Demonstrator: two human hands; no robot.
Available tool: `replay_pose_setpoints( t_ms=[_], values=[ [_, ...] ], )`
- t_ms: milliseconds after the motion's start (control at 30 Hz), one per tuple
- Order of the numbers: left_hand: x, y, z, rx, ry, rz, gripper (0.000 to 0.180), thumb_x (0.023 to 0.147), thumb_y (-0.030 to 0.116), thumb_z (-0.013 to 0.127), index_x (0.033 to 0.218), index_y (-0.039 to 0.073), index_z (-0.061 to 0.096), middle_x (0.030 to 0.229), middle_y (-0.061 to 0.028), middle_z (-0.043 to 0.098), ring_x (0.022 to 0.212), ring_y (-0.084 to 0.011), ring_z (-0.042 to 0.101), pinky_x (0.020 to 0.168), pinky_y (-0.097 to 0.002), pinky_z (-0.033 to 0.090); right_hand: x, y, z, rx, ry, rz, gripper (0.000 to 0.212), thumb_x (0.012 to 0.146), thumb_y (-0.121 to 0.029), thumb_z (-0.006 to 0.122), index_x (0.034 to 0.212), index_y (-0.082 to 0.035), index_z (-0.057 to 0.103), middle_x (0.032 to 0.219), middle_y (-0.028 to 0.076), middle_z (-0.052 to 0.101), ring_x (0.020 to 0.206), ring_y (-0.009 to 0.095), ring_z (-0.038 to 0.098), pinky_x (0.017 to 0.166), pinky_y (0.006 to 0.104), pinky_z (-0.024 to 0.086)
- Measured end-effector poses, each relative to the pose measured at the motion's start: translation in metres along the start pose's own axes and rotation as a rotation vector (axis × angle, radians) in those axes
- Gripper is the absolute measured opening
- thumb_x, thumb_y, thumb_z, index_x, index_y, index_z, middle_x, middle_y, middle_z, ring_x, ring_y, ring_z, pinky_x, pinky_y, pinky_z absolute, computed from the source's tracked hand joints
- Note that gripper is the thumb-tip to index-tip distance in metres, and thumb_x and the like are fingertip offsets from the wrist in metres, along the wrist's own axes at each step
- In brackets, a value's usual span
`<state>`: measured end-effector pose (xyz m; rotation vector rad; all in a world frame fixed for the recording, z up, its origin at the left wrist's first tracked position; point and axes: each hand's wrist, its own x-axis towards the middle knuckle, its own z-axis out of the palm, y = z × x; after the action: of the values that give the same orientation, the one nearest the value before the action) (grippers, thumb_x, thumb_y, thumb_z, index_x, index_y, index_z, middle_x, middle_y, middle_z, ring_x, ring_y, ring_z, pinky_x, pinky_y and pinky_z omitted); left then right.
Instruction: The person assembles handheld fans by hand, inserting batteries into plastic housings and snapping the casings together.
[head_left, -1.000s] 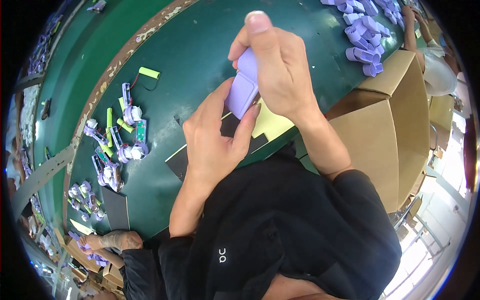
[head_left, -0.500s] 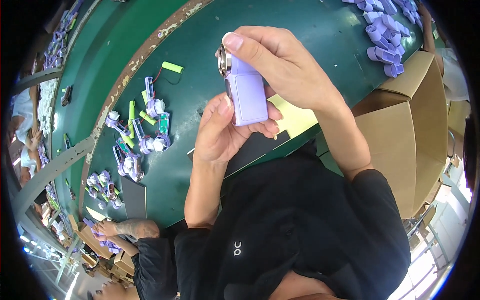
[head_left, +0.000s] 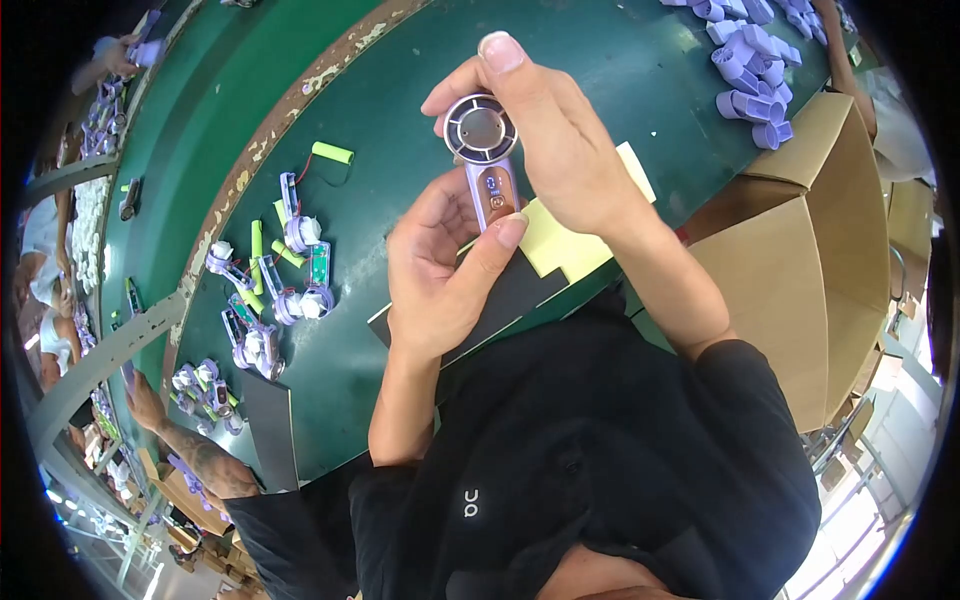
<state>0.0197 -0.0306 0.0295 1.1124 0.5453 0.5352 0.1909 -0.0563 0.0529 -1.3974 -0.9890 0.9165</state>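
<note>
A small purple handheld fan (head_left: pixel 481 130) stands nearly upright over the green table, its round silver-ringed head facing me. A small display (head_left: pixel 495 186) on its brown front panel is lit. My left hand (head_left: pixel 435 265) is closed around the handle, with the thumb across the lower front near the button. Beside the fan's head, my right hand (head_left: pixel 560 135) is open, thumb raised and apart, other fingers reaching behind the head. Whether those fingers touch it is hidden.
Unfinished fan parts with green batteries (head_left: pixel 290 270) lie at left. Purple shells (head_left: pixel 755 80) are heaped at far right, near an open cardboard box (head_left: pixel 770 290). Yellow sheets (head_left: pixel 565 240) and a black board (head_left: pixel 500 310) lie by my body. A co-worker's arm (head_left: pixel 200 455) reaches in at lower left.
The fan has turned from side-on to facing me, and its display now shows lit. My right hand has loosened from its top. The co-worker's arm has stretched forward at left.
</note>
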Motion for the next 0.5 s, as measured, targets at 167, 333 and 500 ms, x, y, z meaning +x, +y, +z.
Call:
replay_pose_setpoints(
  t_ms=[167, 333, 500],
  values=[
    [0.001, 0.006, 0.008, 0.012, 0.039, 0.009, 0.04, 0.095, 0.005, 0.074, 0.13, -0.006, 0.058, 0.112, -0.0071, 0.07, 0.103, -0.0117, 0.065, 0.095, -0.0292, 0.051, 0.0, -0.002, 0.012, 0.055, 0.18, -0.074, 0.067, 0.109, -0.052, 0.039, 0.088, 0.004, 0.067, 0.064, 0.008, 0.059, 0.061, 0.015, 0.057, 0.059, 0.0342, 0.045],
    [0.007, -0.006, 0.005, 0.075, 0.045, -0.027, 0.04, 0.093, -0.003, 0.071, 0.13, -0.006, 0.055, 0.114, -0.008, 0.069, 0.111, -0.0142, 0.066, 0.1, -0.0318, 0.052, -0.003, 0.002, 0.008, 0.047, 0.12, -0.075, 0.06, 0.111, -0.05, 0.036, 0.096, -0.002, 0.07, 0.078, 0.002, 0.062, 0.064, 0.006, 0.049, 0.056, 0.025, 0.039],
    [0.002, 0.0, 0.011, 0.256, 0.025, 0.045, 0.037, 0.092, -0.005, 0.071, 0.126, -0.007, 0.056, 0.113, -0.009, 0.07, 0.109, -0.0146, 0.067, 0.097, -0.0302, 0.053, -0.008, 0.002, 0.014, 0.062, 0.172, -0.112, 0.067, 0.111, -0.051, 0.031, 0.09, 0.001, 0.068, 0.07, 0.004, 0.059, 0.063, 0.011, 0.053, 0.057, 0.0296, 0.043]
  ],
)
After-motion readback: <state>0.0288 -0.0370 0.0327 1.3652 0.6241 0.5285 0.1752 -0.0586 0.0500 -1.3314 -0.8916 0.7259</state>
